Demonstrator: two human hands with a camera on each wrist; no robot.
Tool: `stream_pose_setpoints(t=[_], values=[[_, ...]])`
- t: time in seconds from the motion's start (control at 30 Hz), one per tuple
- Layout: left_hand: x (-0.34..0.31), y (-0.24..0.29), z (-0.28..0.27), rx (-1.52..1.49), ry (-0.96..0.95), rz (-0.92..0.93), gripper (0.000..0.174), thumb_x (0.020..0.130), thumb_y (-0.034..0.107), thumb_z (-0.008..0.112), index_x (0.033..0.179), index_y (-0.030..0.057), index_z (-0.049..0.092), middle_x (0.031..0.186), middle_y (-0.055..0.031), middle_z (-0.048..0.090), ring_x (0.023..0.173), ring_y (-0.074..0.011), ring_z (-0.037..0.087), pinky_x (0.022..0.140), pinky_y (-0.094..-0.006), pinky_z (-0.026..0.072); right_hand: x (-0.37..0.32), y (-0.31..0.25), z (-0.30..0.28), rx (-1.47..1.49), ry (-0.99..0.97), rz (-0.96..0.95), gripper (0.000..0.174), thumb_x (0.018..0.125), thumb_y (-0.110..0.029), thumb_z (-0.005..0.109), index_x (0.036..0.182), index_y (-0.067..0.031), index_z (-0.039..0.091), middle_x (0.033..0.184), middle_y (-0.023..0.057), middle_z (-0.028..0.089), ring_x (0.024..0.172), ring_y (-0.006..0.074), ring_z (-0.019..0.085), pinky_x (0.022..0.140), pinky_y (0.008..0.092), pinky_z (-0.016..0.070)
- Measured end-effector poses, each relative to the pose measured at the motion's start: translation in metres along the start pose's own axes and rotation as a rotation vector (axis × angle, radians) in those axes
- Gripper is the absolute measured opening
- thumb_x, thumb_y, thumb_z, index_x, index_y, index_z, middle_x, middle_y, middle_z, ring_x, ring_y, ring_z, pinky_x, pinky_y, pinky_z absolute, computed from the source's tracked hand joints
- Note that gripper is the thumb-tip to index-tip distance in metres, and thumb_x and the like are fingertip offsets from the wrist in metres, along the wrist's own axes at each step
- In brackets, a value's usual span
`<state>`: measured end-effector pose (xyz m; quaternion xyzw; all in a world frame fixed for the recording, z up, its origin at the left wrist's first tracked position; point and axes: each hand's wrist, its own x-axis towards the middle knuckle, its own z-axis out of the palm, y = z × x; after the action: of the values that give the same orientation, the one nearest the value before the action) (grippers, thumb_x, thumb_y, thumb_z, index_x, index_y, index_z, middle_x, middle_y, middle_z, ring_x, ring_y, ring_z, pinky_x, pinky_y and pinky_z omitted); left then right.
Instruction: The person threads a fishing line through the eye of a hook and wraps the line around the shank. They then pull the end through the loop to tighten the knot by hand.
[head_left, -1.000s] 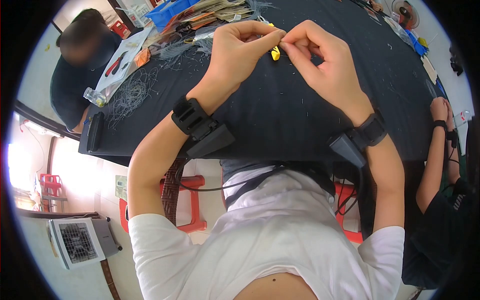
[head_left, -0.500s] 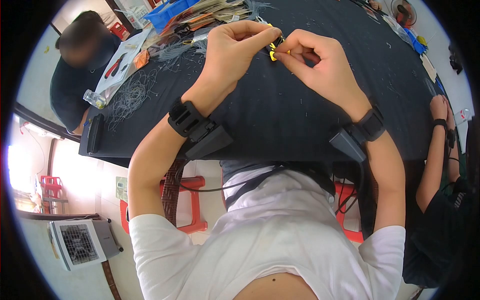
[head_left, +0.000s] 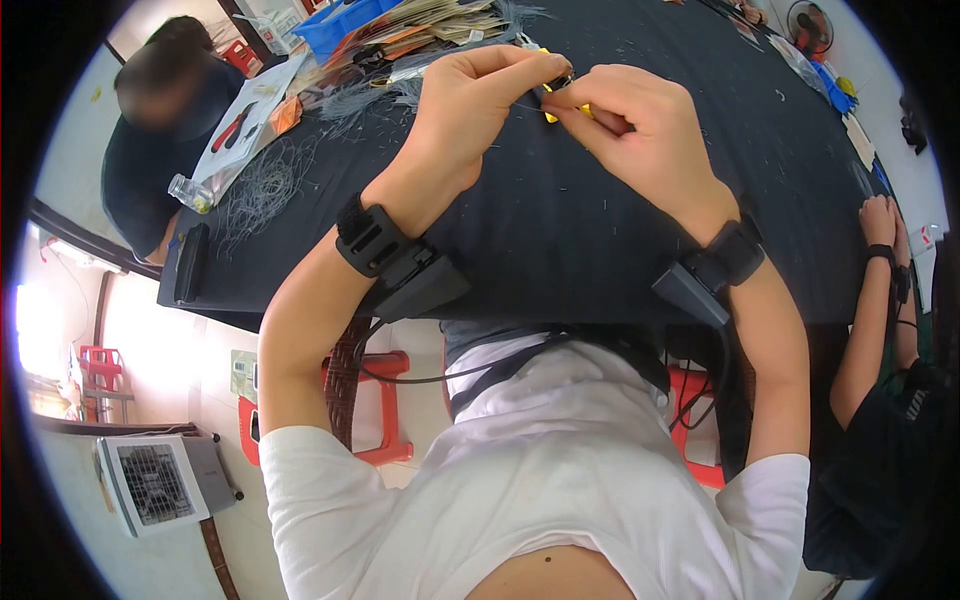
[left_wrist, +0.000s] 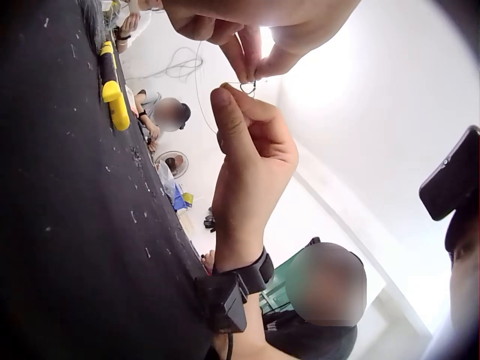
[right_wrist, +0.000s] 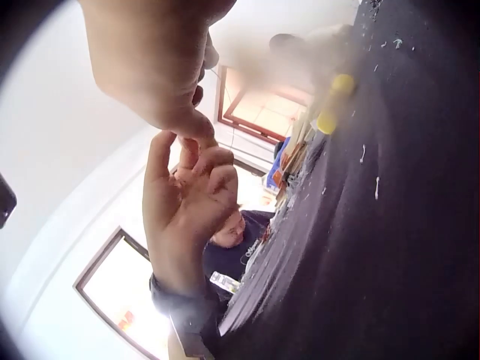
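My left hand (head_left: 465,110) pinches a thin dark strand (left_wrist: 199,82) between thumb and forefinger. Facing it, my right hand (head_left: 640,130) pinches the same strand with thumb and index finger. A small dark loop (left_wrist: 248,89) shows between the two sets of fingertips in the left wrist view, and the strand bows out to one side. Both hands are raised over the black-covered table. Beneath them lies a yellow-and-black tool (left_wrist: 111,82), partly covered by the hands in the head view.
Tangled grey strands (head_left: 265,190) lie at the table's left, near a clear jar (head_left: 190,194) and red-handled pliers (head_left: 230,132). Brown card packets (head_left: 430,30) and a blue bin (head_left: 335,28) stand at the back. One person sits at left, another at right.
The fingertips, close together a second ago, are now slightly apart with strand showing between them. My right hand has shifted a little left and down.
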<state>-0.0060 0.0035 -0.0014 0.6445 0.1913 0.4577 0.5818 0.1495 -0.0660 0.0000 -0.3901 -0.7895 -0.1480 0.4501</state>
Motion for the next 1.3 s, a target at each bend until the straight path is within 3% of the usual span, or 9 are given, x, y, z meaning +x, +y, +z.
stream_pose_setpoints(t=[0.17,0.27,0.3,0.4,0.97,1.1,1.17,1.3], values=[[0.002,-0.001,-0.002,0.112,0.004,0.152,0.015,0.077,0.014,0.067,0.084,0.0004,0.069,0.074,-0.0026,0.063,0.064,-0.004,0.052,0.055,-0.0167,0.0377,0.004,-0.009,-0.014,0.111,0.026,0.149,0.012,0.075,-0.01,0.069,0.085,-0.0084,0.066,0.048,0.0002,0.033,0.042,0.0076,0.033,0.043,0.0232,0.0269],[0.003,-0.006,-0.001,0.154,-0.041,0.206,0.016,0.077,0.013,0.068,0.083,-0.0017,0.068,0.074,-0.0028,0.063,0.064,-0.0041,0.053,0.055,-0.0169,0.0391,0.005,-0.007,-0.019,0.075,0.031,0.08,0.015,0.078,-0.005,0.065,0.093,-0.0064,0.066,0.055,-0.0054,0.036,0.048,0.0026,0.026,0.045,0.0188,0.0206],[0.003,-0.007,0.0,0.157,-0.06,0.218,0.016,0.077,0.013,0.068,0.083,-0.0024,0.067,0.073,-0.0028,0.063,0.064,-0.0041,0.053,0.056,-0.017,0.0397,0.006,-0.007,-0.02,0.075,0.03,0.094,0.014,0.079,-0.006,0.065,0.093,-0.0066,0.066,0.055,-0.0056,0.036,0.048,0.0024,0.026,0.045,0.0187,0.0206],[-0.002,0.001,0.001,0.232,-0.147,0.164,0.016,0.082,0.012,0.063,0.093,-0.0003,0.066,0.085,-0.0023,0.064,0.077,-0.007,0.058,0.073,-0.0183,0.0429,0.007,-0.005,-0.023,0.079,0.052,0.118,0.013,0.08,-0.007,0.065,0.093,-0.0069,0.066,0.056,-0.0064,0.035,0.049,0.0019,0.026,0.046,0.0184,0.0204],[-0.005,0.007,0.001,0.147,-0.269,0.132,0.016,0.084,0.015,0.063,0.091,0.0016,0.067,0.087,-0.0035,0.065,0.08,-0.0067,0.058,0.072,-0.0174,0.0427,0.002,0.014,-0.02,0.223,0.081,0.331,0.013,0.081,-0.014,0.066,0.091,-0.0061,0.067,0.054,-0.0101,0.028,0.05,-0.0003,0.024,0.046,0.0176,0.0198],[-0.003,0.007,-0.001,0.1,-0.254,0.147,0.017,0.085,0.017,0.061,0.092,0.0025,0.067,0.085,-0.0013,0.064,0.071,-0.0038,0.052,0.062,-0.016,0.0379,-0.002,0.02,-0.017,0.276,0.056,0.35,0.011,0.081,-0.012,0.066,0.09,-0.0055,0.066,0.053,-0.009,0.031,0.048,0.0005,0.027,0.045,0.0183,0.0219],[-0.001,0.004,-0.001,0.041,-0.204,0.162,0.017,0.082,0.014,0.064,0.09,-0.0001,0.067,0.084,-0.0044,0.065,0.075,-0.0071,0.056,0.066,-0.0184,0.0416,-0.005,0.022,-0.014,0.3,0.035,0.329,0.009,0.08,-0.012,0.067,0.087,-0.0058,0.065,0.05,-0.0065,0.035,0.045,0.0025,0.029,0.043,0.0205,0.0246],[0.0,0.009,-0.001,-0.043,-0.158,0.166,0.017,0.08,0.012,0.065,0.089,-0.002,0.066,0.086,-0.0065,0.066,0.077,-0.009,0.059,0.069,-0.0201,0.0442,-0.008,0.013,-0.002,0.588,0.055,0.403,0.009,0.081,-0.009,0.066,0.086,-0.0032,0.062,0.053,-0.009,0.035,0.048,-0.0011,0.027,0.045,0.018,0.0218]])
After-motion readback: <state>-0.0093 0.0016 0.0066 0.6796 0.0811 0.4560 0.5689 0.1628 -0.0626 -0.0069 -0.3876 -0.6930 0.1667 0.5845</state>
